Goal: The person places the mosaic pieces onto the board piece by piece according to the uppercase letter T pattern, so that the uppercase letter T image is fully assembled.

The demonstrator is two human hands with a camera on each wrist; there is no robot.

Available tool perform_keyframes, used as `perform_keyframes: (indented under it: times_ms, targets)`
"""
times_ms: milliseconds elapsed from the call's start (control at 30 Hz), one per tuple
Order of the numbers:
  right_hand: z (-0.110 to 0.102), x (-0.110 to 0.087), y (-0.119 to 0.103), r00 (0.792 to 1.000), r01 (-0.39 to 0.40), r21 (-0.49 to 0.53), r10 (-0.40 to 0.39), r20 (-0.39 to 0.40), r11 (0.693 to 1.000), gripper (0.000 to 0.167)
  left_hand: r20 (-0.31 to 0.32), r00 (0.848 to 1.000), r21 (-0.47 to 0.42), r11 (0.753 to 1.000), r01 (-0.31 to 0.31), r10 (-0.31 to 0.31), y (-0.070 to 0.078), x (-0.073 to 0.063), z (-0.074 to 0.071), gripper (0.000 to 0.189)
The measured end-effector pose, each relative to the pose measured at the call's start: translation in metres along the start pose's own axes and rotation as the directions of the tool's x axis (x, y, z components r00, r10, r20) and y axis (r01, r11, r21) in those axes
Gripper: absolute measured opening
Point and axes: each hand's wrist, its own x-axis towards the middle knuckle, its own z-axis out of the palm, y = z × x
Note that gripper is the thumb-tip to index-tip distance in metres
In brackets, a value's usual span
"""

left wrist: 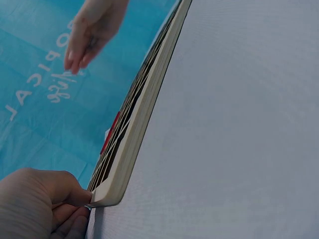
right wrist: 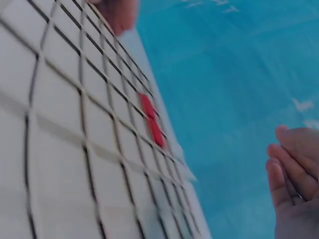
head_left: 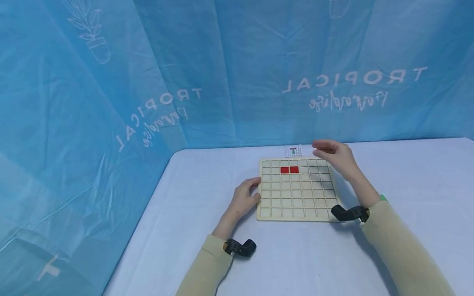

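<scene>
Where the white cloth (head_left: 296,264) spreads before the blue curtain (head_left: 251,63): one grid board (head_left: 286,193), pale, wood-looking, lying flat; probably light and stiff, its thin ribs perhaps the fragile part, best held by the outer rim. Left hand (head_left: 244,197) pinches its left edge between thumb and fingers. Red tiles (head_left: 289,170), two, side by side in the second row from the far edge; likely light, hard and rather slippery, best taken by opposite sides with fingertips. One small printed card (head_left: 293,151), just beyond the board, presumably flimsy. Right hand (head_left: 338,156), raised near the far right corner, fingers loosely extended, nothing visible in them.
</scene>
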Motion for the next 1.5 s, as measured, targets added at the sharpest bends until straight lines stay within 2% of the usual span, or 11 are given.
perform_keyframes:
  times_ms: [100, 200, 267, 400, 500, 633, 867, 1000, 1133, 1500]
  targets:
    - [-0.031, -0.002, 0.024, 0.999, 0.009, -0.007, -0.009, -0.035, 1.000, 0.047, 0.000, 1.000, 0.000, 1.000, -0.001, 0.001, 0.001, 0.000, -0.001, 0.050]
    - [-0.058, -0.008, 0.048, 0.997, -0.019, -0.026, 0.016, -0.080, 0.999, 0.052, -0.002, 1.000, -0.002, 1.000, -0.003, 0.003, 0.000, 0.000, -0.001, 0.050]
    - [-0.072, -0.017, 0.056, 0.992, -0.047, -0.057, 0.040, -0.117, 0.997, 0.053, 0.002, 1.000, -0.002, 1.000, 0.000, 0.000, 0.000, 0.000, -0.002, 0.050]
    - [-0.087, -0.038, 0.044, 0.989, -0.093, -0.113, 0.079, -0.124, 0.989, 0.054, 0.006, 1.000, 0.008, 1.000, 0.010, -0.010, 0.000, 0.000, -0.004, 0.051]
    - [-0.087, -0.048, 0.029, 0.987, -0.143, -0.165, 0.127, -0.101, 0.976, 0.052, 0.004, 1.000, 0.009, 1.000, 0.012, -0.013, 0.000, 0.002, -0.006, 0.051]
    - [-0.085, -0.053, 0.040, 0.986, -0.169, -0.216, 0.162, -0.047, 0.962, 0.046, -0.001, 1.000, 0.001, 1.000, 0.011, -0.011, 0.000, 0.003, -0.007, 0.050]
    - [-0.081, -0.058, 0.052, 0.986, -0.150, -0.285, 0.162, 0.022, 0.947, 0.039, -0.003, 1.000, -0.016, 1.000, 0.016, -0.016, 0.000, 0.003, -0.005, 0.050]
    - [-0.081, -0.059, 0.056, 0.983, -0.143, -0.334, 0.173, 0.062, 0.932, 0.040, -0.005, 1.000, -0.028, 1.000, 0.011, -0.011, 0.001, 0.003, -0.003, 0.050]
    - [-0.081, -0.060, 0.061, 0.982, -0.125, -0.339, 0.166, 0.093, 0.933, 0.042, -0.001, 1.000, -0.026, 1.000, 0.016, -0.016, 0.001, 0.002, -0.002, 0.050]
    - [-0.080, -0.063, 0.070, 0.989, -0.108, -0.403, 0.138, 0.047, 0.909, 0.046, 0.003, 1.000, -0.026, 1.000, 0.007, -0.007, 0.001, 0.002, 0.002, 0.050]
